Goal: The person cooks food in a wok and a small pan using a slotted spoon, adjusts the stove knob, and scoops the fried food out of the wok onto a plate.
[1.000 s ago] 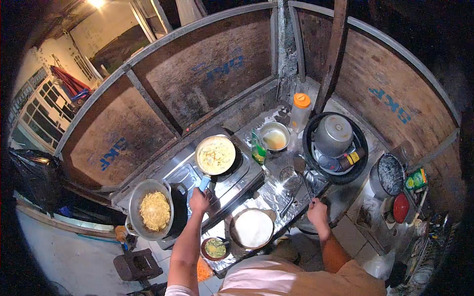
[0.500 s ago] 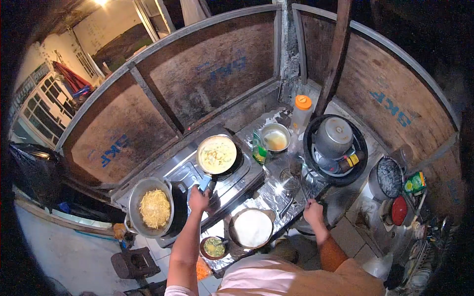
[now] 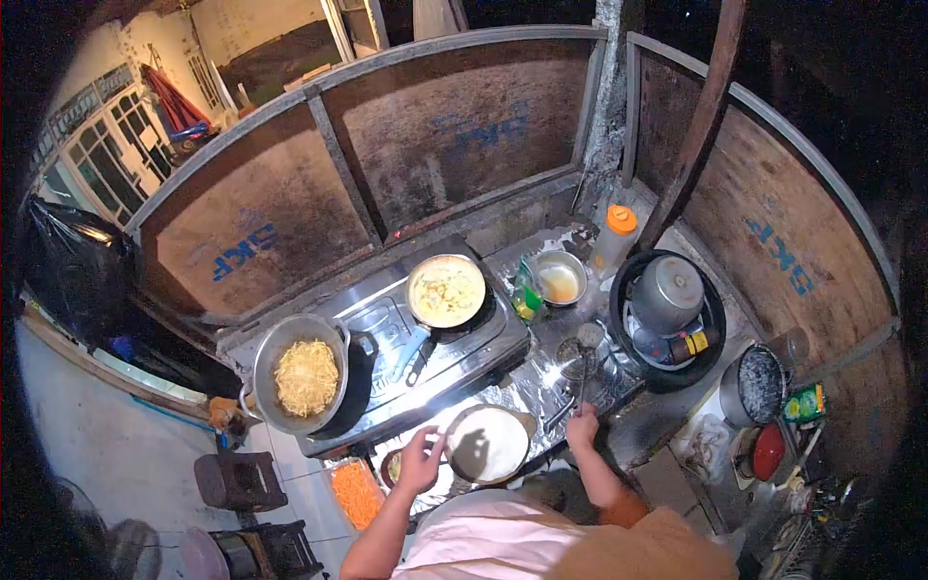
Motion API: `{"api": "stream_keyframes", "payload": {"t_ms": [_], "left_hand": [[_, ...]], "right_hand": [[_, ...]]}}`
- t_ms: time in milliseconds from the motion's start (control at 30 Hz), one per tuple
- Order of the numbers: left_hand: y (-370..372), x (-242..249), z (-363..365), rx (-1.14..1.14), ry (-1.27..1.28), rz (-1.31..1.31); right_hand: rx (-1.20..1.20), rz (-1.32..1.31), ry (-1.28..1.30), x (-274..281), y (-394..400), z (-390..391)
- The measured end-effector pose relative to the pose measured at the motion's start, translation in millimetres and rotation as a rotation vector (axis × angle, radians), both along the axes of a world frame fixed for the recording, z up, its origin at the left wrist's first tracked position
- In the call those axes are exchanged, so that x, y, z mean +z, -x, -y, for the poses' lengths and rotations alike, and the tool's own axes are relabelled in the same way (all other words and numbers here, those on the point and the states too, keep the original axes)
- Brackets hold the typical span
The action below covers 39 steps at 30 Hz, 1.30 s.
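My left hand (image 3: 421,464) hovers with its fingers apart above a small brown bowl (image 3: 391,468), which it largely hides. Right beside it is a round pan (image 3: 527,425) of smooth white stuff (image 3: 491,448), with the hand's shadow across it. My right hand (image 3: 582,429) is closed around the thin handle of a metal spatula (image 3: 590,336), its broad head pointing away from me over the foil-covered surface. On the stove (image 3: 387,324) stands a frying pan (image 3: 418,340) of pale yellow food with bits in it; its blue-grey handle points toward me, untouched.
A large pot (image 3: 266,372) of noodles stands at the stove's left. Shredded orange food (image 3: 357,494) fills a tray below. Behind are a small pot (image 3: 561,278), a green packet (image 3: 527,290) and an orange-lidded bottle (image 3: 615,237). A black basin (image 3: 710,358) holds an upturned pot.
My left hand has let go of the frying pan's handle and come back toward me, over the small bowl. My right hand still holds the spatula. The camera view has shifted.
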<state>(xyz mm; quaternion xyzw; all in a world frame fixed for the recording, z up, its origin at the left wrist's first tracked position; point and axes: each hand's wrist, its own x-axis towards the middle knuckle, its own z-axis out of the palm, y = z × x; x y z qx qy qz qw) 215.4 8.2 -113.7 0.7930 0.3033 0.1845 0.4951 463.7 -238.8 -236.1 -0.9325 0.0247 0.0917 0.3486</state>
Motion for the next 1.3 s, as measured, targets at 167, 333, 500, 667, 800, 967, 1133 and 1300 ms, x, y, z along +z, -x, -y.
{"api": "stream_keyframes", "payload": {"t_ms": [167, 333, 500, 667, 800, 967, 1133, 1300], "left_hand": [[60.0, -12.3, 20.6, 0.151, 0.159, 0.042], [81.6, -2.3, 32.6, 0.285, 0.301, 0.070], [85.4, -14.4, 37.5, 0.335, 0.401, 0.086], [76.3, -1.2, 37.0, 0.286, 0.473, 0.093], [74.5, -0.5, 34.6, 0.265, 0.472, 0.090], [74.4, -0.2, 34.5, 0.251, 0.440, 0.102], [84.6, -12.0, 37.1, 0.264, 0.536, 0.087], [76.7, -6.6, 38.9, 0.265, 0.641, 0.102]], "right_hand": [[-0.084, 0.127, -0.157, -5.9, 3.2, -18.5], [-0.075, -0.012, -0.271, -101.1, -11.3, -13.3], [-0.098, -0.152, -0.454, -120.6, -16.4, -14.2], [0.443, 0.426, -0.424, -203.8, -53.3, 43.8], [-0.138, -0.342, -0.709, -48.6, -6.6, -8.5], [-0.041, -0.099, -0.293, 18.3, 3.4, -12.1], [0.409, 0.625, -0.202, 107.8, 16.6, -45.2], [0.689, 0.377, -0.467, 97.9, 58.1, -99.7]]}}
